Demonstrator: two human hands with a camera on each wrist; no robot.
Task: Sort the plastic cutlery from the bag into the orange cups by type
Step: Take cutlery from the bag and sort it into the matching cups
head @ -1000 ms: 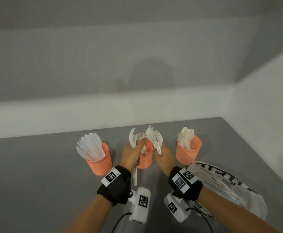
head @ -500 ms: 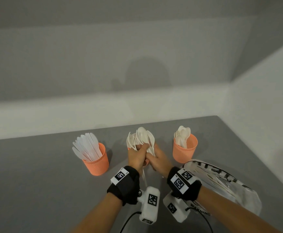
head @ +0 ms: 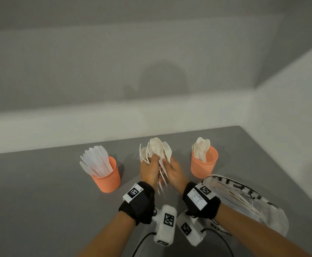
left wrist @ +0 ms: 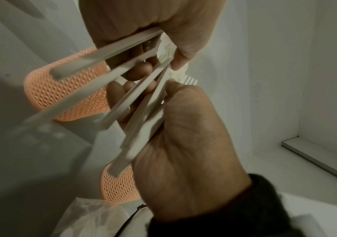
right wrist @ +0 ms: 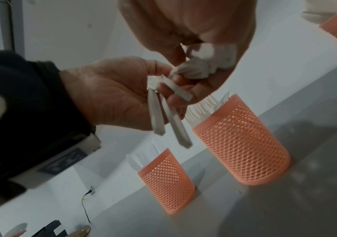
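Observation:
Both hands meet over the middle orange cup (right wrist: pixel 240 152), which holds forks and is mostly hidden in the head view. My left hand (head: pixel 151 165) and right hand (head: pixel 172 166) together grip one bundle of white spoons and forks (head: pixel 158 151), heads up and handles (left wrist: pixel 135 96) fanning downward. In the right wrist view my left hand (right wrist: pixel 159 89) curls round the handles (right wrist: pixel 163 118) and my right hand (right wrist: pixel 202 67) pinches the heads. The left cup (head: pixel 107 179) holds knives. The right cup (head: pixel 204 165) holds spoons.
The clear plastic bag (head: pixel 244 203) with more cutlery lies on the grey table (head: pixel 40 191) right of my right wrist. White walls close the table at the back and right. Bare tabletop lies left of the knife cup.
One second ago each hand held its own few pieces beside the middle cup. The hands have since come together and now hold one bundle above that cup.

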